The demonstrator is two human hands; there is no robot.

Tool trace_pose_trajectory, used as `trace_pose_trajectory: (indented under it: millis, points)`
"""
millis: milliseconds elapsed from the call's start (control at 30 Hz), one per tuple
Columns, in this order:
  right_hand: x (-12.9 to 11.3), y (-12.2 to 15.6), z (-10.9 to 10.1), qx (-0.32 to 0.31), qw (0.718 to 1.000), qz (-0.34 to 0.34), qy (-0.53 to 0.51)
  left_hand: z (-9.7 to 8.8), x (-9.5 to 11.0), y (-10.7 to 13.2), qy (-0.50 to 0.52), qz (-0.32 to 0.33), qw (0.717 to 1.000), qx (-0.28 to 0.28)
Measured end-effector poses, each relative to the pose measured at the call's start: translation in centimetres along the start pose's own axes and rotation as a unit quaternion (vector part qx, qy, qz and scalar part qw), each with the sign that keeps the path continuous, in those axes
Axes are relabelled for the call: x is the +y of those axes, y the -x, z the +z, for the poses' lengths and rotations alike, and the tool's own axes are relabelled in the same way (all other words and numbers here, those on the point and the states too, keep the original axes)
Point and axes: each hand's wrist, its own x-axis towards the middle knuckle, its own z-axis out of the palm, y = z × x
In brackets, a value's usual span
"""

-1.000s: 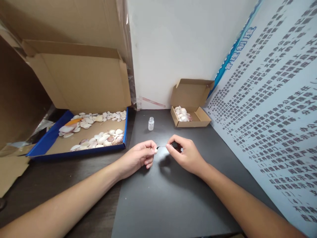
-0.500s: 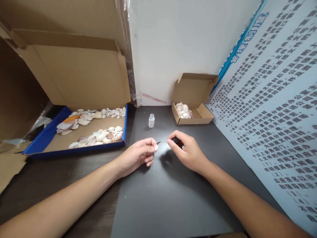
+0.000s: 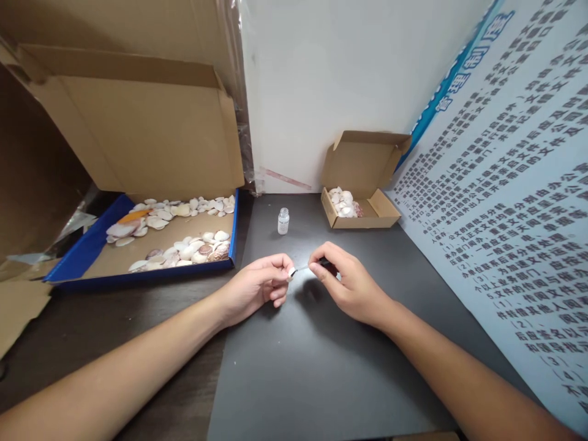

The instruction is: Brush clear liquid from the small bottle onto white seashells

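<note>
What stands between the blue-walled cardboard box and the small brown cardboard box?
A small cylindrical bottle of clear glass or plastic stands between them, in the head view.

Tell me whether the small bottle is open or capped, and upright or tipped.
Open and upright: the small bottle stands on its base on the dark tabletop, its clear neck bare with no cap on it.

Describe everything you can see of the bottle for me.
The bottle is small and looks like clear glass or plastic, with a narrower neck that appears uncapped. Its body looks whitish and bears dark marks too small to read; whether the white is a label or the contents, I can't tell. It stands upright on the dark grey surface, between the blue box and the small box, beyond the hands. Neither hand touches it.
</note>
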Motion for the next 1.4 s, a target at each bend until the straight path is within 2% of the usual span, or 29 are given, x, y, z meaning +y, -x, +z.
trace_pose_trajectory:
  millis: [200,500,700,933,1067,1167,1267,1400]
  points:
    - [-0.24,0.01,-0.06,0.034,0.999,0.01,0.008,0.09,0.05,0.05,0.006,-0.001,1.0,0.001]
    - [-0.43,0.09,0.14,0.012,0.999,0.031,-0.012,0.06,0.06,0.02,0.003,-0.006,1.0,-0.001]
    - [-0.15,0.08,0.24,0.03,0.998,0.051,0.005,0.05,0.03,-0.01,0.009,-0.006,1.0,0.001]
    - [-0.53,0.25,0.33,0.03,0.998,0.025,-0.045,-0.04,-0.04,0.01,-0.002,-0.003,1.0,-0.01]
    - [-0.13,0.12,0.48,0.033,0.998,0.052,-0.011,-0.06,-0.08,0.01,-0.015,-0.001,1.0,-0.012]
    - [0.05,0.13,0.43,0.047,0.996,0.067,-0.028,-0.03,-0.09,0.05,-0.02,0.0,1.0,-0.013]
    - [-0.17,0.27,0.48,0.045,0.996,0.052,-0.05,0.01,-0.02,0.11,-0.021,-0.002,1.0,-0.015]
    - [-0.38,0.28,0.63,0.031,0.998,0.039,-0.029,0.09,0.06,0.1,-0.025,-0.001,1.0,-0.014]
